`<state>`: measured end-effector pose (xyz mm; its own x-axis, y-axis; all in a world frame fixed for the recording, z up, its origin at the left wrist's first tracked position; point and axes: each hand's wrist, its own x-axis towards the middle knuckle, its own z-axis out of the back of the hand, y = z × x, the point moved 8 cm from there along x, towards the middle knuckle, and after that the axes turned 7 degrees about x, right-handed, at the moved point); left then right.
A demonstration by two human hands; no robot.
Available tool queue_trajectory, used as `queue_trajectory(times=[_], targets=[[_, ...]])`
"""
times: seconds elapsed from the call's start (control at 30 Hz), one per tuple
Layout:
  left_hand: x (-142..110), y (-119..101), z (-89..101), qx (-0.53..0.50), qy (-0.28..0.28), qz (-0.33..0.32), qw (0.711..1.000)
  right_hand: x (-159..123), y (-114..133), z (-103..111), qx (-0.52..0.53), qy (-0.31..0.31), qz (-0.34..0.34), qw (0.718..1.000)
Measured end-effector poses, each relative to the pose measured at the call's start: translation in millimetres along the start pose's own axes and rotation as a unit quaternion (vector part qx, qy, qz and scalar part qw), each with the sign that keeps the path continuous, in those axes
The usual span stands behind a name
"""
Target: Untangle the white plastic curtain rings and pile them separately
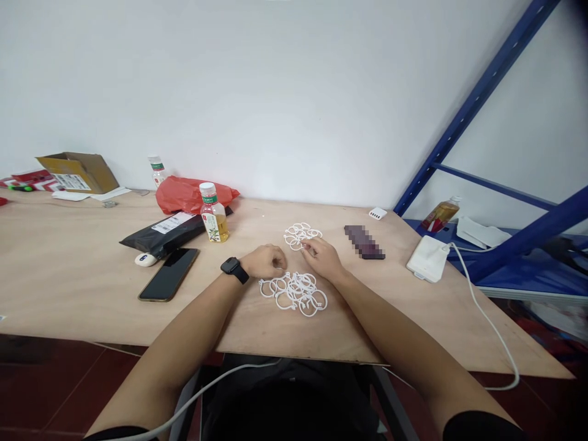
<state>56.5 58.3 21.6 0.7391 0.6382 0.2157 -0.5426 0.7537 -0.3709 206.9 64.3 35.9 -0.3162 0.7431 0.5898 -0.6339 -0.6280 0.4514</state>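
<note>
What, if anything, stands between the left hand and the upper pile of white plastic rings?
Nothing visible does: the left hand lies close to the upper pile of white plastic rings, with only the plywood tabletop between them. The right hand's fingers touch the pile from the other side.

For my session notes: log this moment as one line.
left hand: above lower white rings | right hand: touching upper white rings
</note>
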Motion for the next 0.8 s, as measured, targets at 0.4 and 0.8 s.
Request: queue_trajectory(times=[0.4,0.8], targets=[[2,7,-4.6,0.037,0.0,0.004,0.999,-8,17,-25,0.073,0.11,0.02,0.991],[0,-7,28.5,0.033,-0.172,0.017,0.984,-5,18,-17,0.146,0.043,-0.013,0.988]])
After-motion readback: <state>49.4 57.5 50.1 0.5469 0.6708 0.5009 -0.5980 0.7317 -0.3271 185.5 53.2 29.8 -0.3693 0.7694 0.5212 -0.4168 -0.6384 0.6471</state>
